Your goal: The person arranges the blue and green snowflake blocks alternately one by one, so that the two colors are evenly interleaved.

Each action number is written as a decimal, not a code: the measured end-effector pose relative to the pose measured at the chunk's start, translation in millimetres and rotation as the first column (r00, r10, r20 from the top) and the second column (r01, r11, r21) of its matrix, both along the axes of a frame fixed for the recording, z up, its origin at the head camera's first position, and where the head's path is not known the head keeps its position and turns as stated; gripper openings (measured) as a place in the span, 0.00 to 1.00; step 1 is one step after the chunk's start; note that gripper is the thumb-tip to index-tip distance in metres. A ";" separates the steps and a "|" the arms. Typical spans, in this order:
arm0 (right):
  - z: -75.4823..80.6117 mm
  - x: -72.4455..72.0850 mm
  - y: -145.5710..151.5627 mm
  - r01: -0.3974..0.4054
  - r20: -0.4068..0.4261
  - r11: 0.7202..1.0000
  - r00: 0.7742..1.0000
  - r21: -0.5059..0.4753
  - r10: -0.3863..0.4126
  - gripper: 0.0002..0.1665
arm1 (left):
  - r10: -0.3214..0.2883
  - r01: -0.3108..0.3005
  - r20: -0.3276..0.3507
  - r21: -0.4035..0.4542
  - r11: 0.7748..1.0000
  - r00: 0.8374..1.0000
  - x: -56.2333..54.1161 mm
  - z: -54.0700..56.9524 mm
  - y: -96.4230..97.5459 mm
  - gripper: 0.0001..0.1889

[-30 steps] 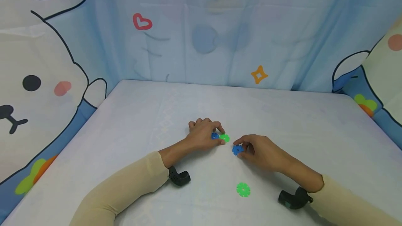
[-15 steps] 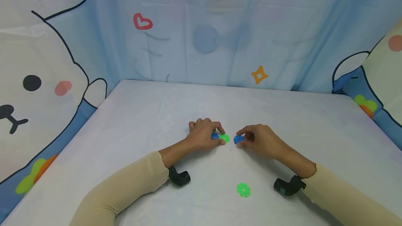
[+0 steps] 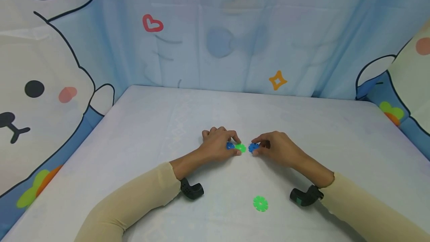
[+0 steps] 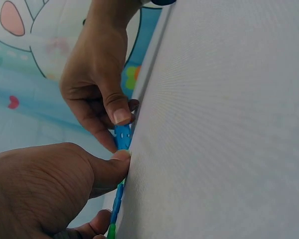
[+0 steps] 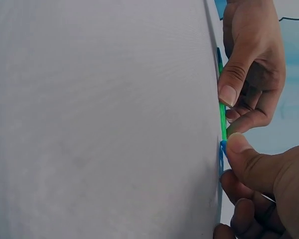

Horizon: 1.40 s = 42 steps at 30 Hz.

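Observation:
My left hand (image 3: 218, 145) pinches a green notched plastic disc (image 3: 241, 148) between thumb and index finger, close over the white table. Joined to that disc on the left is a blue notched disc (image 3: 230, 145), partly hidden by the hand. Past it, the left wrist view shows the edge of another green disc (image 4: 111, 232), under the palm. My right hand (image 3: 279, 148) pinches a separate blue disc (image 3: 253, 147) by its edges. This blue disc faces the green one across a narrow gap in the head view.
One loose green disc (image 3: 260, 204) lies flat on the white tabletop (image 3: 161, 122), nearer the body. Black wrist cameras (image 3: 192, 189) sit at both sleeves, low over the cloth. Behind the table hangs a blue printed curtain (image 3: 215, 29).
The right hand has moved away from the body with its blue disc, then slightly left, level with the green disc. The left hand has stayed in place.

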State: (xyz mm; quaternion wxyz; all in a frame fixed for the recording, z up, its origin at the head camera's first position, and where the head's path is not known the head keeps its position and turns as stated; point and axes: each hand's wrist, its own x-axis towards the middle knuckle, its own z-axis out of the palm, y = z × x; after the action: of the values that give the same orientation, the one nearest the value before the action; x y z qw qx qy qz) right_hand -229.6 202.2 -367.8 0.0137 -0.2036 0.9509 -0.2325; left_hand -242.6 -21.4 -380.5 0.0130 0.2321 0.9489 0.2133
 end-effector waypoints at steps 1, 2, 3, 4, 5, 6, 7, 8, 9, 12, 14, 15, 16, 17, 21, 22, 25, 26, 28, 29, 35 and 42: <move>-0.7 -0.5 -0.4 0.001 0.000 1.000 1.000 0.003 -0.001 0.19 | 0.000 0.000 0.000 0.000 1.000 1.000 0.1 -0.1 -0.1 0.14; -1.3 -1.0 -0.7 -0.001 -0.001 1.000 1.000 0.004 0.001 0.18 | -0.001 0.001 0.000 0.001 1.000 1.000 0.0 -0.3 -0.2 0.14; -1.5 -1.1 -1.1 -0.002 0.000 1.000 1.000 0.005 0.002 0.17 | -0.001 0.001 0.000 0.001 1.000 1.000 -0.1 -0.6 -0.3 0.14; -2.0 -1.5 -1.3 -0.005 0.001 1.000 1.000 0.007 0.005 0.17 | -0.002 0.002 0.000 0.002 1.000 1.000 -0.1 -0.7 -0.5 0.14; -2.3 -1.7 -1.7 -0.007 0.003 1.000 1.000 0.008 0.007 0.17 | -0.003 0.003 -0.001 0.002 1.000 1.000 0.0 -0.7 -0.6 0.14; -2.4 -1.9 -2.0 -0.010 0.005 1.000 1.000 0.008 0.010 0.17 | -0.003 0.003 -0.001 0.003 1.000 1.000 0.0 -0.8 -0.7 0.14; -2.7 -2.2 -2.2 -0.007 0.009 1.000 1.000 0.012 0.007 0.16 | -0.003 0.003 -0.001 0.004 1.000 1.000 -0.1 -1.0 -0.6 0.14; -2.8 -2.3 -2.5 -0.008 0.012 1.000 1.000 0.013 0.008 0.16 | -0.004 0.004 -0.002 0.005 1.000 1.000 -0.2 -1.0 -0.7 0.14; -3.0 -2.4 -2.9 -0.009 0.013 1.000 1.000 0.016 0.009 0.16 | -0.004 0.004 -0.002 0.005 1.000 1.000 -0.1 -0.9 -0.6 0.14; -3.7 -3.2 -3.4 -0.009 0.018 1.000 1.000 0.019 0.008 0.17 | -0.004 0.004 -0.004 0.005 1.000 1.000 -0.1 -0.7 -0.7 0.14; -4.0 -3.4 -3.7 -0.009 0.020 1.000 1.000 0.018 0.009 0.17 | -0.004 0.004 -0.003 0.004 1.000 1.000 0.0 -0.3 -0.7 0.14; -4.2 -3.4 -3.7 -0.011 0.022 1.000 1.000 0.018 0.010 0.17 | -0.003 0.003 -0.002 0.004 1.000 1.000 0.1 -0.2 -0.7 0.14; -4.3 -3.3 -3.8 -0.012 0.024 1.000 1.000 0.015 0.011 0.17 | -0.003 0.003 -0.001 0.003 1.000 1.000 0.2 -0.2 -0.8 0.14; -4.4 -3.2 -4.0 -0.014 0.024 1.000 1.000 0.013 0.014 0.17 | -0.002 0.002 0.000 0.002 1.000 1.000 0.2 -0.1 -0.8 0.14; -4.5 -2.6 -4.2 -0.020 0.031 1.000 0.999 0.000 0.020 0.17 | 0.000 0.000 0.001 -0.008 1.000 1.000 0.1 0.1 -0.5 0.14; -4.4 -2.4 -4.3 -0.020 0.032 1.000 0.999 -0.001 0.020 0.18 | 0.001 -0.001 0.000 -0.011 1.000 1.000 0.3 0.3 -0.5 0.14; -4.2 -2.1 -4.0 -0.020 0.039 1.000 0.999 -0.002 0.020 0.18 | 0.003 -0.003 0.000 -0.013 1.000 1.000 0.6 0.8 -0.2 0.14; -3.9 -1.9 -4.0 -0.020 0.042 1.000 0.999 -0.002 0.020 0.18 | 0.003 -0.003 0.001 -0.012 1.000 1.000 0.6 0.9 -0.1 0.14; -3.6 -1.7 -4.0 -0.022 0.046 1.000 0.999 -0.002 0.022 0.18 | 0.003 -0.003 0.001 -0.008 1.000 1.000 0.9 1.1 0.0 0.14; -3.4 -1.6 -3.9 -0.024 0.047 1.000 0.999 -0.002 0.024 0.17 | 0.002 -0.002 0.000 -0.007 1.000 1.000 0.8 1.0 0.0 0.14; -2.5 -0.2 -3.3 -0.040 0.027 0.999 0.999 -0.001 0.040 0.16 | -0.010 0.010 -0.010 -0.004 1.000 1.000 1.5 1.9 -0.9 0.15; -2.6 0.0 -3.5 -0.059 0.009 0.998 0.998 -0.002 0.059 0.15 | -0.008 0.008 -0.008 -0.004 1.000 1.000 1.8 2.0 -1.4 0.15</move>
State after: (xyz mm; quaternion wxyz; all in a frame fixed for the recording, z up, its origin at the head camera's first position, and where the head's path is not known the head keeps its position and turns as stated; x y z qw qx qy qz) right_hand -229.6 198.7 -370.4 0.0247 -0.2307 0.9442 -0.2340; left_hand -240.9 -22.8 -378.6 0.0106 0.2369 0.9484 0.2105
